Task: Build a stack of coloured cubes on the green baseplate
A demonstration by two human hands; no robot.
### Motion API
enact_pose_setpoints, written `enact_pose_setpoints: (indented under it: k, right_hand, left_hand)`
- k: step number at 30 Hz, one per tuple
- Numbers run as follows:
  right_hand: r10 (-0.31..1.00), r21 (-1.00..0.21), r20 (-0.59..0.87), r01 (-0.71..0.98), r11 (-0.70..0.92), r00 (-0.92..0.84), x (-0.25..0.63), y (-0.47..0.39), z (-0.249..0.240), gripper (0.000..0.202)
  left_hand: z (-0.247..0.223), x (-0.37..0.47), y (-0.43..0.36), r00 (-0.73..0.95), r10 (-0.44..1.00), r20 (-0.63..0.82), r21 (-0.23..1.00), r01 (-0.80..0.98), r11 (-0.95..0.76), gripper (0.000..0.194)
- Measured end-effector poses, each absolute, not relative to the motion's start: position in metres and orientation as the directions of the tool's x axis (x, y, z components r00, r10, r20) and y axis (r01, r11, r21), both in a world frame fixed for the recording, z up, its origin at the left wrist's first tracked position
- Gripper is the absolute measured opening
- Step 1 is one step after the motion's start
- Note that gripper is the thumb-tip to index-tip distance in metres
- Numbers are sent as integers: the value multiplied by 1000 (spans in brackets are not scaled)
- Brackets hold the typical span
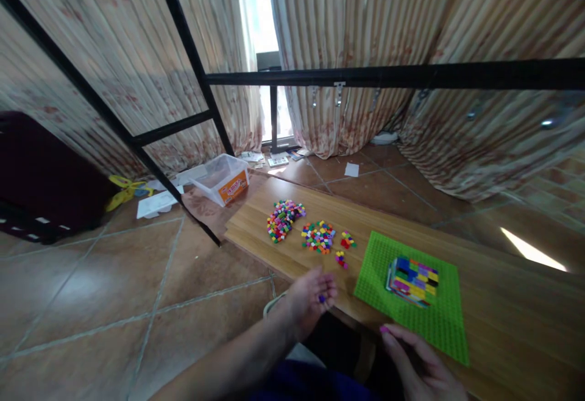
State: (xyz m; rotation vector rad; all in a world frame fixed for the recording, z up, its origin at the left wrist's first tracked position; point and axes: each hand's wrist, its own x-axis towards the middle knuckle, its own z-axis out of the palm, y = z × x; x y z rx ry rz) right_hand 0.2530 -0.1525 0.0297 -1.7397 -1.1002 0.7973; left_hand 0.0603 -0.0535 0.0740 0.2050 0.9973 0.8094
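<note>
Light pinch, level palm

Pink brick clamped in right hand, thumb to finger — pinch lightly. Left hand unclenched, purple brick on palm — keep level. Green baseplate near right hand, on worktop.

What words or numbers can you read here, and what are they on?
None can be read for sure.
Orange label on the clear box: there seems to be writing, but it's too blurred to read.
Papers on the floor: any print is too small to read.
</note>
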Motion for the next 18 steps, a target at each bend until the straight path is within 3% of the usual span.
enact_pose_setpoints:
  k: [4, 9, 14, 18]
  right_hand:
    - [867, -917, 5, 349, -196, 498, 262, -149, 36, 40]
    - [790, -875, 159, 455, -165, 592, 287, -128, 51, 39]
    - [803, -790, 273, 600, -127, 530, 312, -96, 58, 40]
    - [796, -711, 390, 701, -59, 462, 316, -79, 55, 35]
  left_hand:
    - [79, 45, -31, 210, 712, -670, 533, -533, 658, 27]
    - [76, 70, -30, 305, 748, -589, 683, -307, 663, 17]
    - [72, 118, -21, 329, 843, -426, 861, -141, 490, 16]
    - [67, 147, -3, 343, 888, -306, 934, -74, 351, 6]
